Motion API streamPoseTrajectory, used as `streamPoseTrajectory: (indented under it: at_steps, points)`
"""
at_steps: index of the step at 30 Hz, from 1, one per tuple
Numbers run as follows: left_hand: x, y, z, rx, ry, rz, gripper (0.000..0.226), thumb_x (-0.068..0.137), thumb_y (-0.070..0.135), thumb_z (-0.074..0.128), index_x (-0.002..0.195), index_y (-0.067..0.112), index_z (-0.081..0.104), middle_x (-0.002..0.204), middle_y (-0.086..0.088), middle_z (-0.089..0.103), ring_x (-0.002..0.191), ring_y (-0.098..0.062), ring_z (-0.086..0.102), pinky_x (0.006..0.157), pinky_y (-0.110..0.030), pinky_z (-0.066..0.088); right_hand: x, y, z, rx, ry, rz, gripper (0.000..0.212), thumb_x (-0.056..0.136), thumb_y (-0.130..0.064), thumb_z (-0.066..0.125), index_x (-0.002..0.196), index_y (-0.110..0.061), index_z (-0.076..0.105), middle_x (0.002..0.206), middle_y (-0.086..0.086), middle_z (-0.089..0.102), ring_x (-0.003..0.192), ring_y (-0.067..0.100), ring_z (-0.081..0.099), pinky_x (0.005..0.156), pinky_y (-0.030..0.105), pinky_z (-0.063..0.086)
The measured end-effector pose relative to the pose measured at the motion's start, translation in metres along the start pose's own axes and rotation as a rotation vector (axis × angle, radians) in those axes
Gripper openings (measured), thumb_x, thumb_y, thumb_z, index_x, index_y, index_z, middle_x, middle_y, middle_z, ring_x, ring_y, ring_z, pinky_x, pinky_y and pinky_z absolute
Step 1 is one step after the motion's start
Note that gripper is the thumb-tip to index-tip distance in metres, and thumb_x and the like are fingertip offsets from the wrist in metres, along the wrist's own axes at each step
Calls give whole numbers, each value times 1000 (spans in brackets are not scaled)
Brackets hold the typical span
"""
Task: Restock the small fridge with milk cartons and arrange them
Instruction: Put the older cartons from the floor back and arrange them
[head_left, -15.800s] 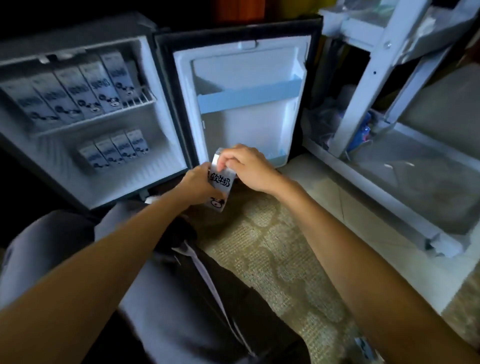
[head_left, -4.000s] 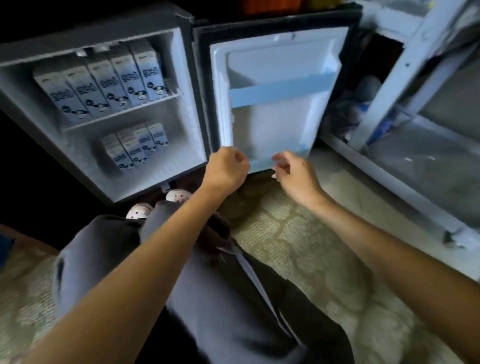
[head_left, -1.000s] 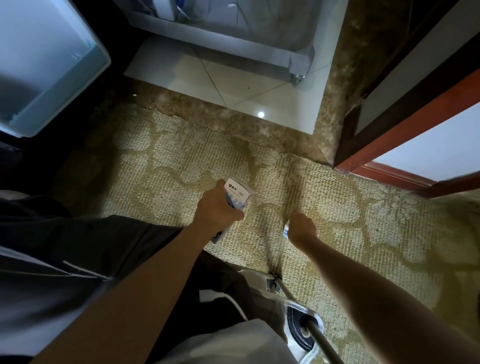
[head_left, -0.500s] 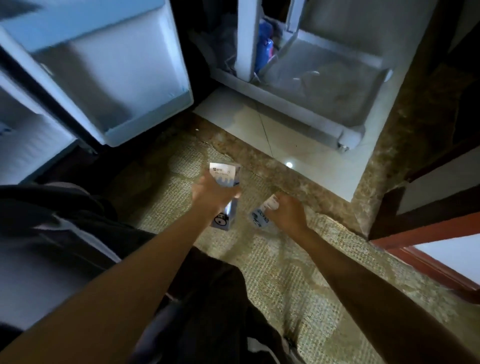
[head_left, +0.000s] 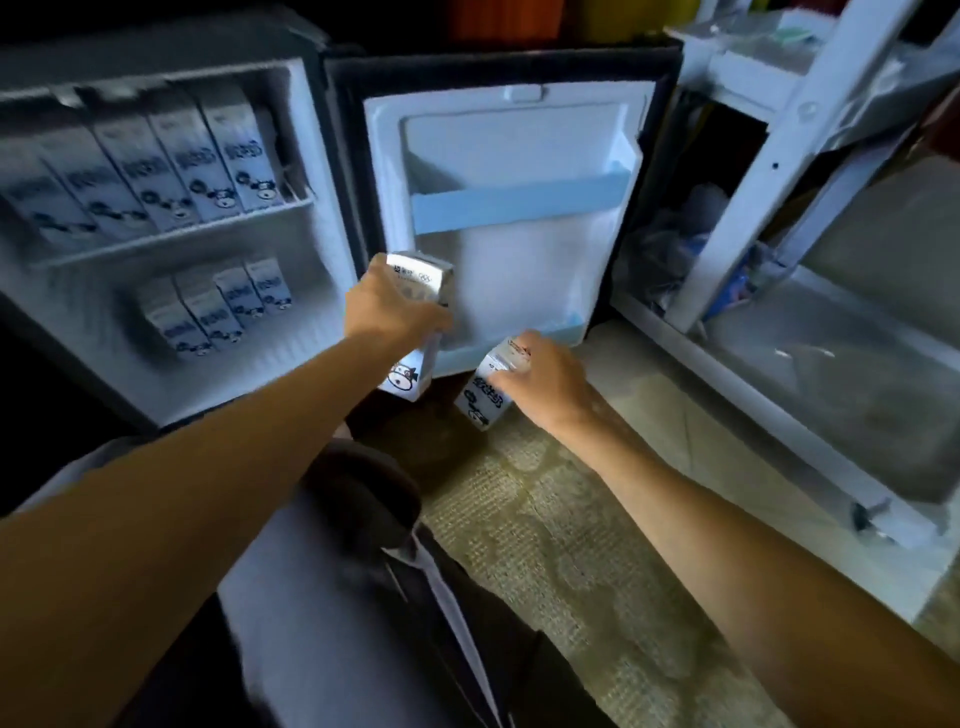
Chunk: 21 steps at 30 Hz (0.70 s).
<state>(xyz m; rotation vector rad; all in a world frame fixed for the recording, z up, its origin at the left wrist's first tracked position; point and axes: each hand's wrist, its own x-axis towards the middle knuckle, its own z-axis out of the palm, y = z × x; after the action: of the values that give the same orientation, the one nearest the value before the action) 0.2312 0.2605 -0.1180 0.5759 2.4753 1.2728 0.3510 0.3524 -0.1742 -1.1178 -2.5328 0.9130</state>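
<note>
In the open fridge (head_left: 291, 358), a row of cartons (head_left: 156, 171) filled the upper shelf from its left edge almost to its right. Four more cartons (head_left: 218, 306) stood at the back of the fridge floor, leaving its right side bare. The left hand (head_left: 387, 312) was wrapped round an upright carton (head_left: 422, 275) just before the fridge's front right corner. The right hand (head_left: 545, 382) gripped a second carton (head_left: 485, 397), tilted, below the lower edge of the door (head_left: 519, 270) and above the carpet (head_left: 571, 519).

The step looked like bringing a fresh pair in for shelving. The next move probably called for swinging the left carton over the fridge floor and standing it beside the four, label forward.

Half a second earlier both cartons were held low over the carpet with the fridge nearly out of view; they had since risen to the door's bottom edge. The stocked rows matched those of four seconds earlier, when both hands were empty.
</note>
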Motion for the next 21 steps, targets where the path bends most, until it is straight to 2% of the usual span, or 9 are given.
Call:
streamPoseTrajectory:
  at_steps: [2, 4, 6, 9, 12, 14, 16, 19, 21]
  points:
    - [13, -9, -23, 8, 42, -20, 61, 69, 11, 76, 123, 6, 47, 112, -11, 60, 98, -25, 59, 73, -28, 51, 12, -27, 8, -18, -31, -57, 19, 81, -23, 63, 85, -15, 47, 86, 6, 58, 91, 29, 58, 61, 26, 31]
    - [26, -20, -43, -1, 61, -39, 60, 68, 7, 76, 120, 5, 47, 107, -12, 59, 80, -19, 59, 55, -22, 53, 25, -50, 19, -15, -64, -100, 15, 81, -20, 64, 88, -14, 52, 87, 4, 59, 88, 25, 59, 51, 24, 29]
    - [36, -30, -61, -19, 76, -68, 58, 68, 5, 77, 117, 3, 46, 98, -9, 56, 66, -12, 51, 39, -17, 47, 38, -71, 33, 1, -98, -139, 20, 82, -18, 63, 99, -10, 57, 94, 4, 64, 90, 22, 60, 50, 20, 33]
    - [53, -50, -85, -14, 112, -95, 59, 67, 4, 78, 118, 2, 47, 93, -6, 53, 78, -18, 52, 52, -20, 43, 60, -98, 57, -7, -155, -191, 26, 83, -15, 59, 109, -10, 56, 108, 10, 65, 100, 28, 61, 71, 29, 44]
    - [70, -78, -105, 22, 148, -145, 67, 68, 5, 77, 127, 4, 45, 105, -11, 58, 86, -19, 50, 66, -25, 48, 81, -123, 83, -44, -206, -272, 30, 85, -14, 56, 115, -7, 55, 115, 12, 63, 104, 29, 59, 82, 37, 50]
    - [81, -98, -115, 32, 161, -188, 74, 69, 6, 75, 134, 7, 41, 116, -13, 59, 90, -21, 53, 78, -30, 52, 92, -136, 102, -92, -227, -321, 28, 88, -16, 57, 114, -7, 55, 114, 11, 63, 104, 30, 60, 80, 38, 50]
    - [90, -120, -124, 44, 188, -234, 71, 68, 7, 75, 132, 7, 43, 118, -14, 59, 98, -26, 58, 83, -32, 52, 103, -148, 121, -131, -257, -356, 24, 88, -16, 58, 110, -6, 55, 110, 12, 64, 101, 31, 59, 70, 30, 41]
    - [106, -154, -132, 44, 209, -303, 65, 67, 8, 75, 126, 7, 48, 115, -15, 61, 103, -29, 59, 82, -34, 53, 124, -164, 152, -148, -279, -367, 27, 88, -11, 57, 114, -8, 56, 115, 13, 61, 106, 33, 56, 75, 32, 41]
    - [119, -175, -135, 18, 207, -347, 65, 66, 8, 75, 126, 9, 49, 115, -14, 62, 97, -27, 59, 78, -32, 53, 140, -171, 174, -142, -271, -365, 30, 88, -6, 53, 117, -12, 57, 118, 11, 61, 105, 31, 57, 74, 30, 41]
